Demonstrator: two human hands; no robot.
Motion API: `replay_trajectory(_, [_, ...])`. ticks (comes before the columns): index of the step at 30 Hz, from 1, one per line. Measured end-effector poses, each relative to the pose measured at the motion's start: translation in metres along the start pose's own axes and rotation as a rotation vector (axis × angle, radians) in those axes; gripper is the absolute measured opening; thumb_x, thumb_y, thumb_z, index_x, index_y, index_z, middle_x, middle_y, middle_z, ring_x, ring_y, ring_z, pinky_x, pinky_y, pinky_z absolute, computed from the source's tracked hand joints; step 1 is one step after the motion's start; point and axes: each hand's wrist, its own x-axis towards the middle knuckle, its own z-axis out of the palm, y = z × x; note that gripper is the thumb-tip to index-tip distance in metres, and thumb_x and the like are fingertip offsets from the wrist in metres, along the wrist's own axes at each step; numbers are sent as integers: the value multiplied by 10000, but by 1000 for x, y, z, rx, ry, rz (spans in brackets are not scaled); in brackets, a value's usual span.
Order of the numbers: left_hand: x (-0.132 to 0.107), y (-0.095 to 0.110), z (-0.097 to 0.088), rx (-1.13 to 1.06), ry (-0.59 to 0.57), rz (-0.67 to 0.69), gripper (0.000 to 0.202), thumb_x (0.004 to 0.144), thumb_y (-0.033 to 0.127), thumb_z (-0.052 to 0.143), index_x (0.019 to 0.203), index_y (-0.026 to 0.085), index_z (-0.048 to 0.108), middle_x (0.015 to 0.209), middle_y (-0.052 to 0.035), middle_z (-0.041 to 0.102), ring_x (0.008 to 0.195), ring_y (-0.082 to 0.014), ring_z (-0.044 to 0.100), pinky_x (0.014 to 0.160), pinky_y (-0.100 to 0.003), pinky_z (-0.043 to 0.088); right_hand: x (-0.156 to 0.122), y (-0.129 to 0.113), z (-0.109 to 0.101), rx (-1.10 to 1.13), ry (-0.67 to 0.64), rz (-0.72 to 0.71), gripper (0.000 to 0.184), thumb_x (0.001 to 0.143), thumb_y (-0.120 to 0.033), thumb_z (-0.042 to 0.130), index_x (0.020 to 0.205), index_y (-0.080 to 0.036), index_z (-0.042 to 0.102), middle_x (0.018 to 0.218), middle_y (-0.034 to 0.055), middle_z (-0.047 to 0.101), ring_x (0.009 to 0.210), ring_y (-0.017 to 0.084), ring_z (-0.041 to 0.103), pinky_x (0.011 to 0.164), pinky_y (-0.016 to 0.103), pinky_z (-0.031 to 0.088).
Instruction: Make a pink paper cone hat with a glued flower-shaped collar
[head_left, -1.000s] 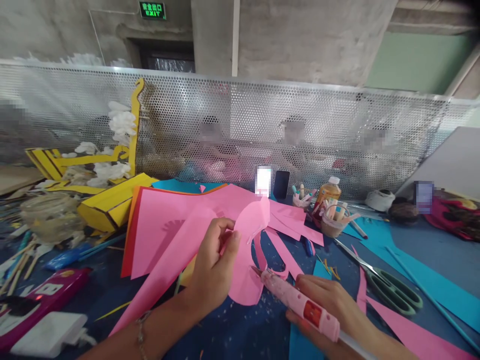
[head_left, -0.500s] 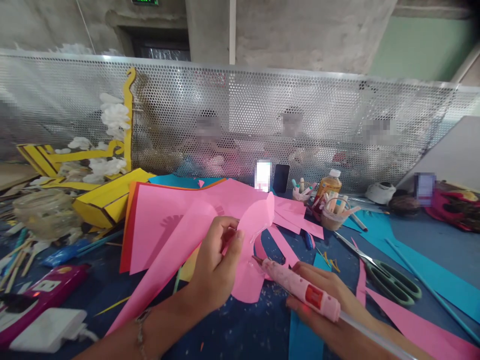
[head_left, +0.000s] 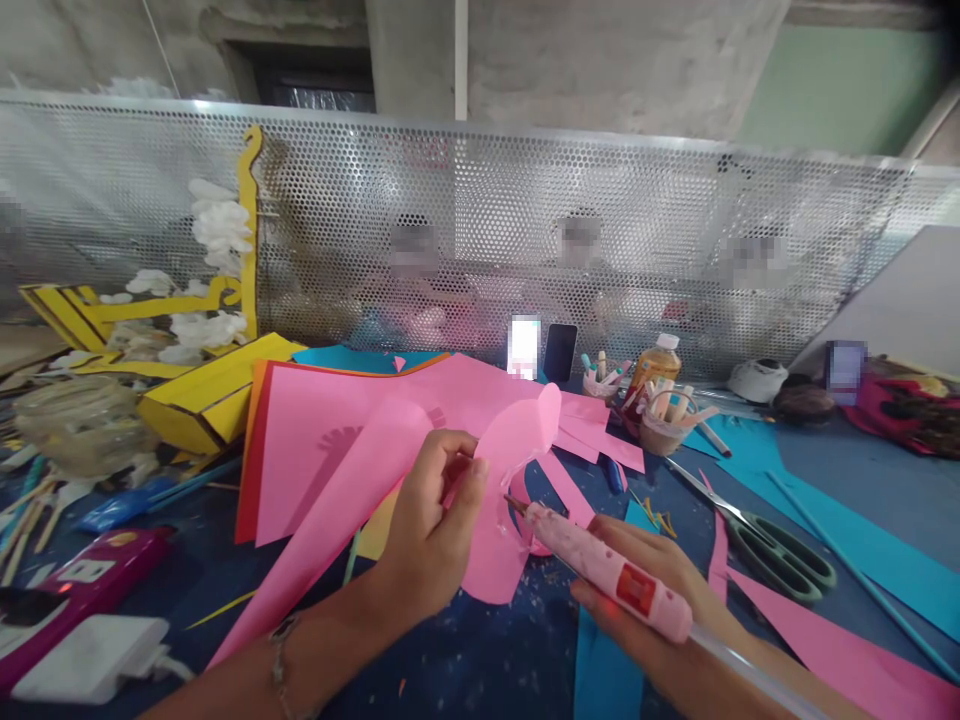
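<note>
My left hand pinches a curved pink paper cutout between thumb and fingers, holding it up off the table. A shiny, clear line of glue runs along the cutout's inner curve. My right hand is wrapped round a pink hot glue pen with a red switch, and a clear glue stick sticks out of its rear end. The pen's metal tip is at the cutout's inner edge, close to the glue; whether it touches, I cannot tell. A pink paper loop shows behind the cutout.
Pink sheets, one rolled, lie left. Green-handled scissors, blue paper and cups of markers lie right. A yellow model and power strip stand left. Behind is a perforated metal screen, with people beyond.
The glue pen's tip has moved slightly up along the cutout's inner edge. My left hand keeps its pinch on the paper, and the view has shifted a little.
</note>
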Motion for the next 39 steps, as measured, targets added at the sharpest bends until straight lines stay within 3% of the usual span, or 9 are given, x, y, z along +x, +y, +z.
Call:
replay_trajectory(15, [1,3,0,17,4,-2,83,1026,287,520,1015,221,569,866,3,591,771,-142,576,716,-262,476,3,0,4,-39,65,-58,246,1044,-304,495,808,-237,496,725,-17,546,596,136,547,555,257,411])
replay_trajectory(23, [6,6,0,1,42,-22,97,1022,294,525,981,214,559,827,9,560,730,-143,541,669,-270,443,1,0,4,-74,33,-38,263,1034,-283,508,780,-237,456,698,-24,542,577,133,527,549,261,395])
replay_trajectory(39, [12,-1,-9,12,104,34,97,1025,317,546,1018,221,563,828,13,556,691,-140,504,611,-276,392,0,-3,5,-193,-15,-95,216,1028,-267,526,848,-216,635,716,8,623,626,155,619,585,263,475])
